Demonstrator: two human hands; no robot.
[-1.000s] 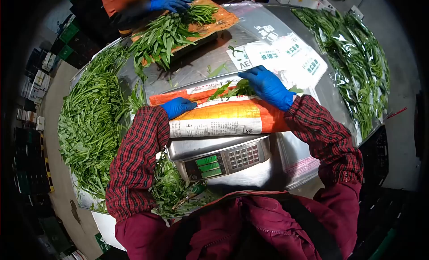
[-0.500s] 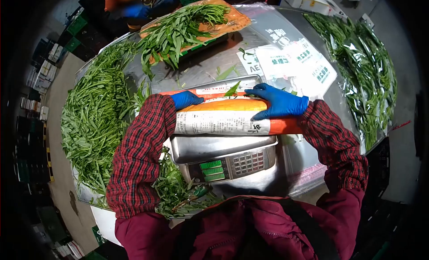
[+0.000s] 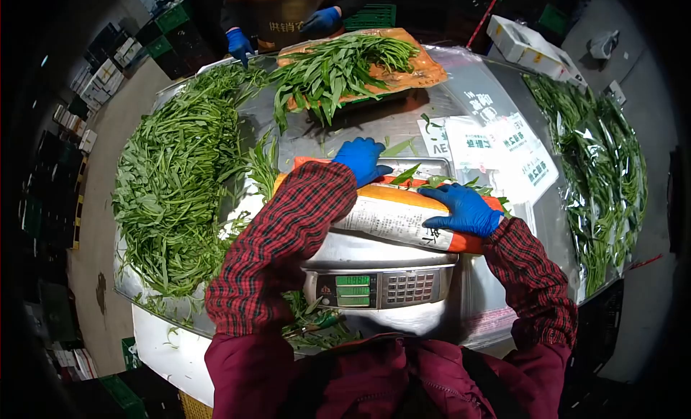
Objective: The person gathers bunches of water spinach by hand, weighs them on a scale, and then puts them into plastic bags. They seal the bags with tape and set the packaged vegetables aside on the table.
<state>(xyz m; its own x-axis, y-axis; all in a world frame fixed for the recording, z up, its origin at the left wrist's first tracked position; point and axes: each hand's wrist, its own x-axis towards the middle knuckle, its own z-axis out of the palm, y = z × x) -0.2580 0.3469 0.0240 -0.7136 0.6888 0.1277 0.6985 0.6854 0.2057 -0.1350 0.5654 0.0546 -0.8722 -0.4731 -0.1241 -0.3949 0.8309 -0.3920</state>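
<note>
Since half a second ago, the left hand (image 3: 360, 161) has shifted from near the left end of the orange-and-white wrapper (image 3: 396, 219) toward its middle, along the far edge, and the roll itself has turned from almost level to a slant. Its long axis runs across the wearer's front, left end farther away, right end nearer the body. It lies over the metal pan (image 3: 381, 252) of a scale (image 3: 378, 288), whose display and keypad face the wearer.

The right hand (image 3: 464, 209) is spread wide over the right part of the roll, fingers pointing left, thumb parted from them on the near side. The left hand rests palm down with fingers bent; whether it grips the wrapper I cannot tell, since the fingertips are hidden. Green leaves (image 3: 407, 176) poke out along the far edge between the two hands.

On the desk (image 3: 309, 144), a large heap of greens (image 3: 180, 181) lies to the left, printed bags (image 3: 486, 149) lie beyond the roll's right end, and bagged greens (image 3: 601, 174) line the far right. Opposite, a co-worker's gloved hand (image 3: 239, 44) reaches down beside the heap, near an orange sheet (image 3: 430, 72) bearing more greens (image 3: 338, 68).
</note>
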